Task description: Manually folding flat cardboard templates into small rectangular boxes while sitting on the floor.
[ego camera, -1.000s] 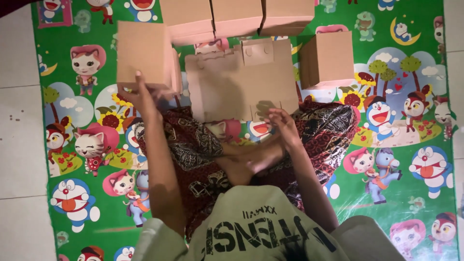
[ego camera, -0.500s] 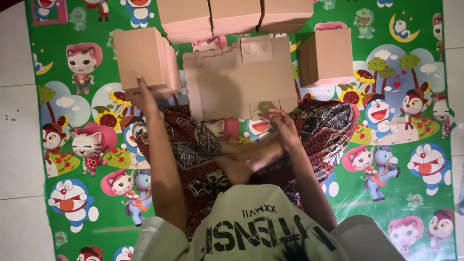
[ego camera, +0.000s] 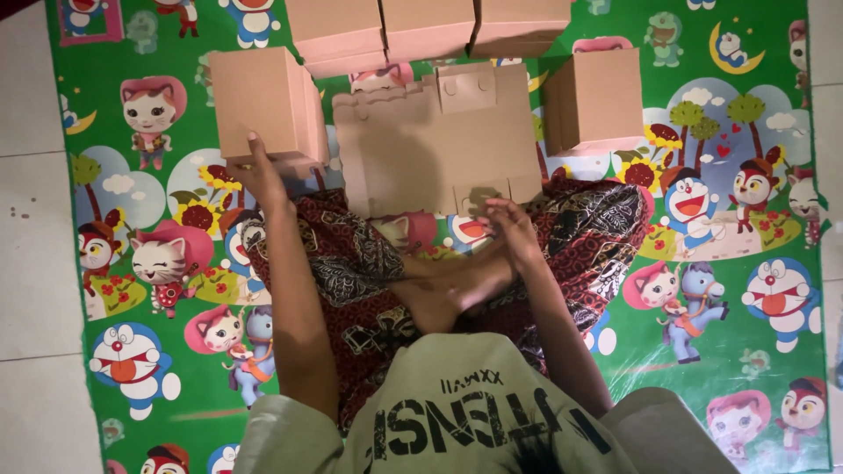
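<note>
Seated cross-legged on a green cartoon-print mat (ego camera: 755, 132) spread over pale floor tiles (ego camera: 31, 219); tile strips visible left and right of the mat.

Landmark: flat unfolded cardboard sheet (ego camera: 430, 132), lying on the mat just ahead of the knees.

Left hand (ego camera: 255, 175) left of the sheet, fingers pressed against the near bottom edge of an assembled cardboard box (ego camera: 263, 101); touching it with fingers spread, full grasp cannot be told. Box sits upright, just beside the sheet's left edge.

Right hand (ego camera: 505, 224) at the sheet's near edge, right of centre, fingers curled onto the tabbed edge; looks like a light pinch on the cardboard, not certain.

Second assembled box (ego camera: 597, 101) just right of the sheet. Row of three more boxes (ego camera: 421, 26) beyond the sheet's far edge, side by side, partly cut off by the frame top.

Patterned dark red sarong (ego camera: 351, 263) over the legs, near side of the sheet. Dim, warm lighting; hand shadows fall on the sheet.
</note>
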